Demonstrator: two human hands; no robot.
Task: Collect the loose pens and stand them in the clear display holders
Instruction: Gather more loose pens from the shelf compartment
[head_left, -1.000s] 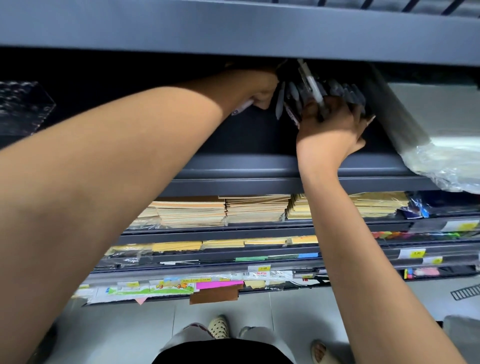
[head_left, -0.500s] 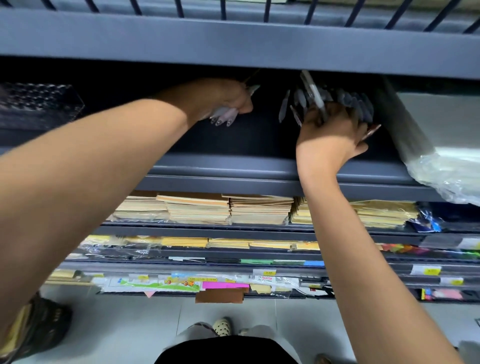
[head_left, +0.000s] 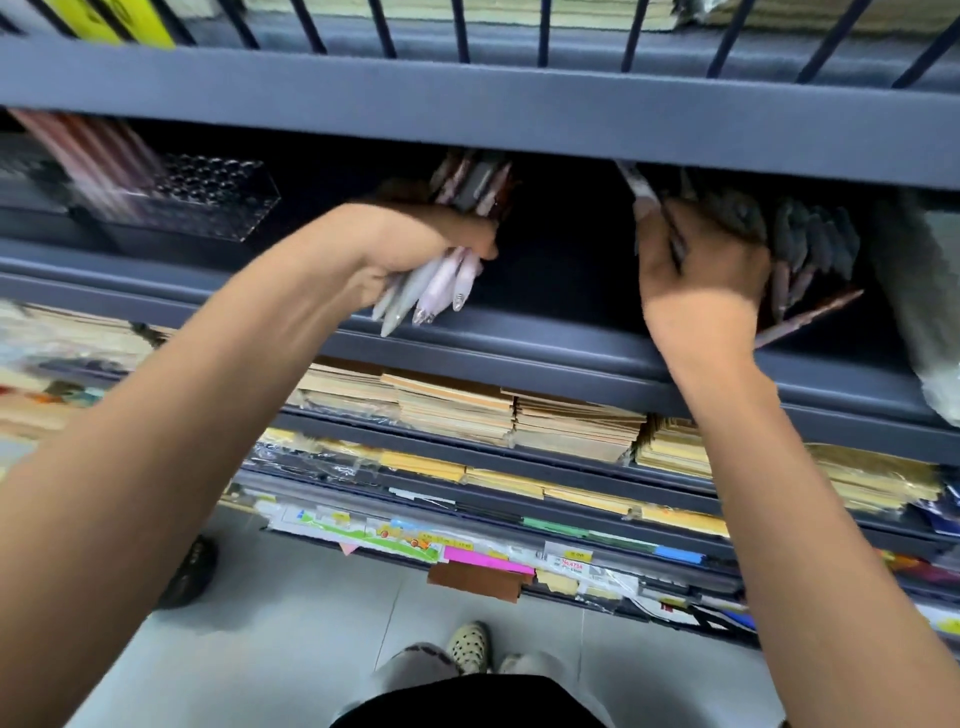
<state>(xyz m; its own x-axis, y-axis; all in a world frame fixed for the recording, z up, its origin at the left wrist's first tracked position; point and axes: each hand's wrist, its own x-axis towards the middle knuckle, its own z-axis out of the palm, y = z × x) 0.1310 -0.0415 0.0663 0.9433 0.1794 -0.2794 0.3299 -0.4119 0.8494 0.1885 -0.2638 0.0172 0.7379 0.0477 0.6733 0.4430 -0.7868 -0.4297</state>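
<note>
At the far left of the dark grey metal shelf (head_left: 519, 343) stood a clear plastic display holder (head_left: 208, 202), its top a grid of round holes. Blurred pinkish sticks (head_left: 98, 156) leaned over its left part, too smeared to name.

To the right of it, and apart from it, the left hand (head_left: 415, 244) hung above the shelf's front lip. Its fingers were wrapped tight round a bundle of pale pink and grey pens (head_left: 431, 291) — tips pointing down toward the camera, upper ends rising past the knuckles into the shadow. A dark gap lay between the two hands.

The right hand (head_left: 701, 260) was deeper in the shelf, back of the hand up. Its fingers were curled into a cluster of dark grey pens (head_left: 810, 239) that fanned out to its right, and a pale pen (head_left: 644, 200) stuck up at its left edge. How many pens it truly gripped could not be told. A thin reddish-brown stick (head_left: 810, 317) poked out below that hand.

At the far right sat a clear-wrapped package (head_left: 924, 291). On the shelf below lay stacks of tan paper envelopes (head_left: 452, 415).
</note>
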